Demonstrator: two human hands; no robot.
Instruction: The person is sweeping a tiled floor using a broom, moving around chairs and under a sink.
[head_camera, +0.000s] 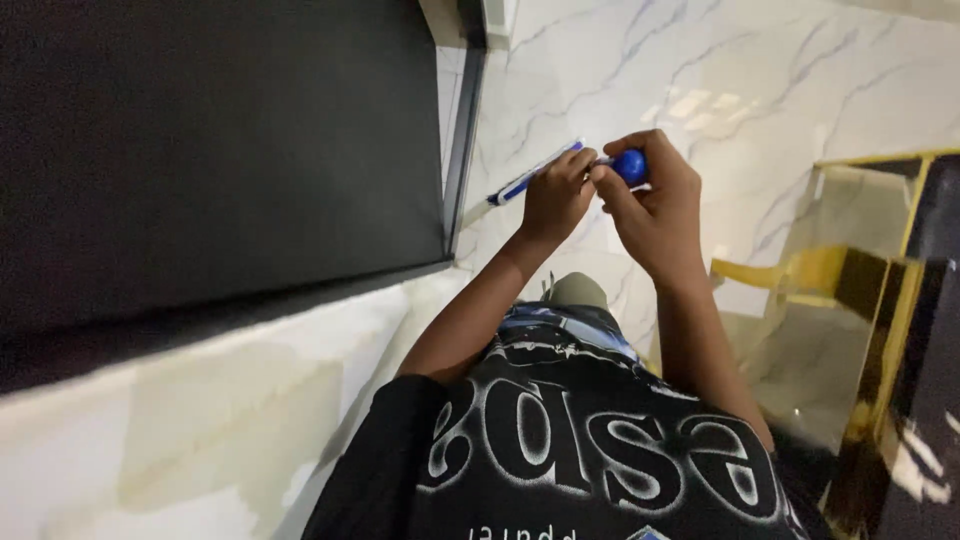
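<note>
Both of my hands are raised together in front of my chest. My left hand (556, 195) pinches the near end of a slim white and blue pen (520, 182), whose barrel points away to the left. My right hand (655, 215) is curled around a round blue cap (630, 165) held right at the pen's end. The fingertips of both hands touch. Whether the cap is on the pen or off it is hidden by the fingers. My black printed shirt (590, 440) fills the bottom of the view.
A large black panel (200, 150) with a dark frame edge takes up the left. White marble with grey veins (740, 70) lies behind the hands. A gold-framed glossy piece of furniture (880, 290) stands at the right.
</note>
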